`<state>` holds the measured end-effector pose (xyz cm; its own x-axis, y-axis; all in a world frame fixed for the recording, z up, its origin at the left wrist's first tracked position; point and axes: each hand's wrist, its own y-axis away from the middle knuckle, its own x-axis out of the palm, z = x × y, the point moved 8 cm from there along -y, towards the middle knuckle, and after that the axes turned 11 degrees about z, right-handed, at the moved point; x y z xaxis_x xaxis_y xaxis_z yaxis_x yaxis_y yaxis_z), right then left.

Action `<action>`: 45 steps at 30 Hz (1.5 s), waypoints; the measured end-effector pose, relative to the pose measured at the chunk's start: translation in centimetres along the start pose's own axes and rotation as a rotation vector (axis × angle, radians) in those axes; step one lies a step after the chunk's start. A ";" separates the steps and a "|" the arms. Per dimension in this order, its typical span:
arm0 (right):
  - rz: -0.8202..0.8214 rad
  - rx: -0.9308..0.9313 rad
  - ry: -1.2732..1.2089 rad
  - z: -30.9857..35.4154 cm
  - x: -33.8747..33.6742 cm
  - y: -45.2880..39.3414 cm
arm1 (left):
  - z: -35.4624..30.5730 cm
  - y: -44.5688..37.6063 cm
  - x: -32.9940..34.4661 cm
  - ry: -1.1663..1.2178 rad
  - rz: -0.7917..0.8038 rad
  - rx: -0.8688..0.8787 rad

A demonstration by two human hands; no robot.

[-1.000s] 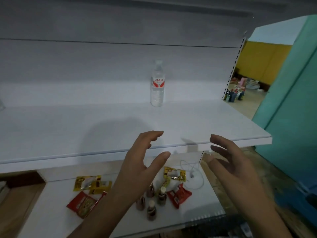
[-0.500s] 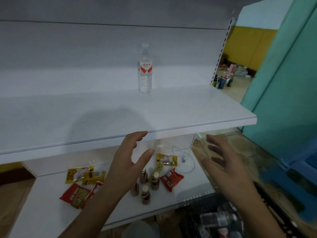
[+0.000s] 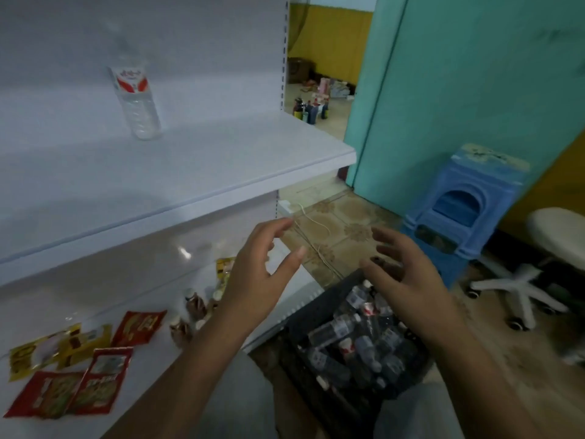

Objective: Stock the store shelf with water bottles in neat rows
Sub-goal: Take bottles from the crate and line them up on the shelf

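Note:
One clear water bottle point(image 3: 135, 99) with a red and white label stands upright near the back of the white upper shelf point(image 3: 196, 172). Down on the floor to the right, a dark crate point(image 3: 311, 315) holds several more water bottles point(image 3: 354, 340) lying jumbled. My left hand point(image 3: 256, 280) hovers in front of the lower shelf with fingers spread and holds nothing. Above the crate's far side my right hand point(image 3: 408, 280) hangs with fingers loosely curved, also empty.
The lower shelf point(image 3: 152, 369) carries red and yellow snack packets point(image 3: 76, 369) and small brown bottles point(image 3: 193, 308). A white cable point(image 3: 316, 245) trails over the tiled floor. A blue plastic stool point(image 3: 462, 210) and a white swivel chair base point(image 3: 522, 289) stand right of the crate, before a teal wall point(image 3: 474, 90).
My view has swung right and down, bringing the crate of bottles into sight. Both empty hands have moved from the shelf edge toward the crate.

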<state>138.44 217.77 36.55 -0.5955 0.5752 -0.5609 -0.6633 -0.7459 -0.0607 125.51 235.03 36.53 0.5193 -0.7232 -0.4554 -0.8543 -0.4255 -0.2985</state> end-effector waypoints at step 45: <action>0.798 0.326 0.841 -62.6 15.0 -12.3 | 42.8 -6.8 49.9 0.087 0.621 -0.489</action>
<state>166.03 214.56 -22.75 -0.4890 -0.4991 -0.7153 -0.3977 -0.6023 0.6922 158.16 225.12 -20.07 -0.0418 -0.9378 -0.3446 -0.9105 -0.1062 0.3997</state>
